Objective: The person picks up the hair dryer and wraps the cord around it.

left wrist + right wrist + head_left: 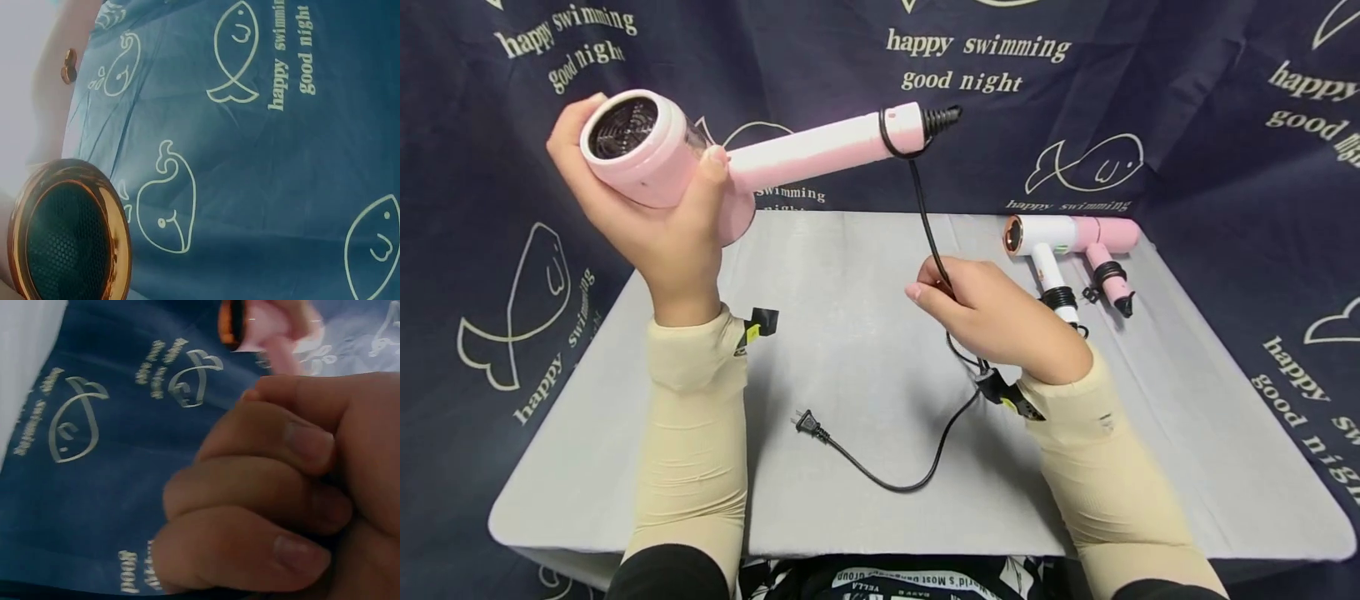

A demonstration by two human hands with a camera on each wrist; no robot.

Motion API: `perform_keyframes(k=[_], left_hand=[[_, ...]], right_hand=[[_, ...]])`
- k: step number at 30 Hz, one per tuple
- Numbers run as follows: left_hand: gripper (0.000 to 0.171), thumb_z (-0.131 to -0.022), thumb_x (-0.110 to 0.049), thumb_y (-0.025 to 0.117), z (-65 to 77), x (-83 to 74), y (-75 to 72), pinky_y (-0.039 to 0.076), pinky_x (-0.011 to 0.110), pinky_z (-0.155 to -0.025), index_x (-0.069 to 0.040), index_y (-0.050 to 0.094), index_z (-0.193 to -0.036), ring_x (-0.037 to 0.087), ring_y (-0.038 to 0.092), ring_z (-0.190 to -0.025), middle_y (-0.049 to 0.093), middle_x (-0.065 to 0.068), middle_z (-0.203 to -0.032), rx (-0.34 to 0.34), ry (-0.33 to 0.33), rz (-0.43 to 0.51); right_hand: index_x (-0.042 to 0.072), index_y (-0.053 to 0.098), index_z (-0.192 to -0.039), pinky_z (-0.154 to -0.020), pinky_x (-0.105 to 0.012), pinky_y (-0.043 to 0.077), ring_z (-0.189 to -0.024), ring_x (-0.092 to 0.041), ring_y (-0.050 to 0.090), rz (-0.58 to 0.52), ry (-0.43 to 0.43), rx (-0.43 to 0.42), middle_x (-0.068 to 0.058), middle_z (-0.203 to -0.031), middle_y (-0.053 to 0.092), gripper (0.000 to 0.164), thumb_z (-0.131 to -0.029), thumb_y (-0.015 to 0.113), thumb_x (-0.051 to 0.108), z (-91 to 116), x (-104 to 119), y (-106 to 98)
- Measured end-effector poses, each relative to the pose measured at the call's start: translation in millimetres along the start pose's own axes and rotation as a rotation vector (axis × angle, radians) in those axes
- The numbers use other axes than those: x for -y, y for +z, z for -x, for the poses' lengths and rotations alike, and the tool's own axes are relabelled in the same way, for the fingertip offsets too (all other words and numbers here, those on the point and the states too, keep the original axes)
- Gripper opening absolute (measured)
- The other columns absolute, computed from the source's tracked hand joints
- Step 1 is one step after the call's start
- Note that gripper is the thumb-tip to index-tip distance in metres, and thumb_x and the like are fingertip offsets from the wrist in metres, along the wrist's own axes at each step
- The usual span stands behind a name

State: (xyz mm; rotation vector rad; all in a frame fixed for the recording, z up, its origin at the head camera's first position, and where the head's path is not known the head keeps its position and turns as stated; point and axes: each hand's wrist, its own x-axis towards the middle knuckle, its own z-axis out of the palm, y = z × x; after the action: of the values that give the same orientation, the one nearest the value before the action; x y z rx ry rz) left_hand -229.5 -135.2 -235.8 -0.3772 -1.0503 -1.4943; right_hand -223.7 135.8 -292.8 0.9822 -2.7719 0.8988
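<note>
Since bearings are read from the head view's centre, the plug (808,423) is logged at seven o'clock, on the worktop (850,333), ending the black cord (925,208). At three, the right hand (992,312) is curled round that cord, apparently to control its slack. Near ten, the left hand (677,250) is clamped on the barrel of the raised pink hair dryer (760,167); the handle points between two and three, which judged by position keeps its cord end within the other hand's reach. Beyond, between two and three, a white dryer (1045,237) and a second pink dryer (1112,235) lie side by side, cords coiled on handles, presumably for tidiness. Count: one plug, two hands, well apart, three dryers; one cord loop shows round the raised handle.
</note>
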Motion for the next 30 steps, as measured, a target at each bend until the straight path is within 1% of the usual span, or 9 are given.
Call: perform_keyframes(k=[4,7,10,13,17,21,23,26,30], left_hand=[[0.069,-0.051,0.000,0.076,2.1,2.0,-0.4,0.047,0.038,-0.089,0.008,0.043,-0.111,0.034,0.054,-0.097,0.050,0.016,-0.106,-0.002,-0.011,-0.021],[0.069,-0.051,0.002,0.076,4.3,5.5,0.1,0.044,0.036,-0.093,0.008,0.043,-0.112,0.032,0.053,-0.100,0.048,0.016,-0.108,0.013,-0.005,-0.061],[0.068,-0.052,0.001,0.076,6.2,9.6,0.7,0.042,0.035,-0.095,0.006,0.044,-0.112,0.030,0.053,-0.101,0.049,0.014,-0.109,0.041,-0.010,-0.096],[0.067,-0.054,0.001,0.077,7.8,12.8,1.4,0.043,0.033,-0.094,0.004,0.045,-0.113,0.026,0.054,-0.101,0.051,0.012,-0.109,0.076,-0.036,-0.141],[0.065,-0.056,0.000,0.076,10.0,12.3,2.1,0.044,0.030,-0.092,0.000,0.048,-0.114,0.020,0.056,-0.100,0.056,0.007,-0.106,0.138,-0.062,-0.259],[0.061,-0.058,-0.004,0.076,11.5,7.2,2.0,0.043,0.026,-0.089,-0.005,0.051,-0.114,0.014,0.057,-0.097,0.059,0.002,-0.104,0.230,-0.080,-0.391],[0.060,-0.059,-0.006,0.076,12.5,4.8,1.8,0.043,0.026,-0.088,-0.007,0.053,-0.114,0.012,0.056,-0.096,0.060,0.001,-0.105,0.289,-0.075,-0.430],[0.059,-0.061,-0.006,0.076,14.3,2.6,1.0,0.044,0.026,-0.088,-0.006,0.053,-0.116,0.013,0.057,-0.098,0.061,0.003,-0.107,0.391,-0.032,-0.457],[0.061,-0.063,-0.006,0.076,15.4,1.7,-0.7,0.044,0.026,-0.086,-0.001,0.052,-0.118,0.014,0.057,-0.099,0.061,0.008,-0.109,0.527,0.015,-0.444]], right_hand=[[0.024,0.048,-0.090,-0.052,-0.029,0.041,-0.053,-0.009,0.044,0.040,0.003,0.012,0.004,-0.064,0.046,0.027,-0.097,0.041,0.050,12.2,13.6,-7.0],[0.023,0.046,-0.093,-0.051,-0.028,0.040,-0.051,-0.009,0.043,0.096,-0.009,-0.010,0.005,-0.063,0.045,0.026,-0.099,0.037,0.047,18.6,20.8,-9.8],[0.021,0.044,-0.092,-0.049,-0.026,0.038,-0.050,-0.008,0.039,0.135,-0.053,-0.064,0.005,-0.062,0.041,0.022,-0.101,0.035,0.039,24.4,24.6,-13.1],[0.019,0.045,-0.090,-0.048,-0.025,0.035,-0.049,-0.006,0.035,0.152,-0.114,-0.135,0.006,-0.061,0.037,0.019,-0.102,0.036,0.031,28.8,26.9,-16.7],[0.017,0.049,-0.084,-0.047,-0.022,0.031,-0.048,-0.005,0.031,0.162,-0.195,-0.233,0.008,-0.059,0.035,0.020,-0.101,0.042,0.025,30.9,30.2,-20.0],[0.016,0.053,-0.080,-0.049,-0.019,0.029,-0.049,-0.004,0.030,0.140,-0.265,-0.319,0.008,-0.060,0.036,0.020,-0.099,0.048,0.020,30.9,30.9,-23.0],[0.015,0.057,-0.081,-0.051,-0.018,0.029,-0.050,-0.003,0.032,0.132,-0.293,-0.356,0.009,-0.061,0.037,0.018,-0.098,0.050,0.017,31.2,29.7,-25.4],[0.011,0.061,-0.083,-0.052,-0.016,0.029,-0.052,-0.003,0.034,0.127,-0.337,-0.412,0.008,-0.061,0.038,0.015,-0.096,0.052,0.013,31.7,28.3,-30.3],[0.005,0.065,-0.085,-0.054,-0.016,0.028,-0.055,-0.002,0.034,0.091,-0.381,-0.471,0.005,-0.061,0.039,0.012,-0.093,0.056,0.007,32.3,32.5,-37.8]])
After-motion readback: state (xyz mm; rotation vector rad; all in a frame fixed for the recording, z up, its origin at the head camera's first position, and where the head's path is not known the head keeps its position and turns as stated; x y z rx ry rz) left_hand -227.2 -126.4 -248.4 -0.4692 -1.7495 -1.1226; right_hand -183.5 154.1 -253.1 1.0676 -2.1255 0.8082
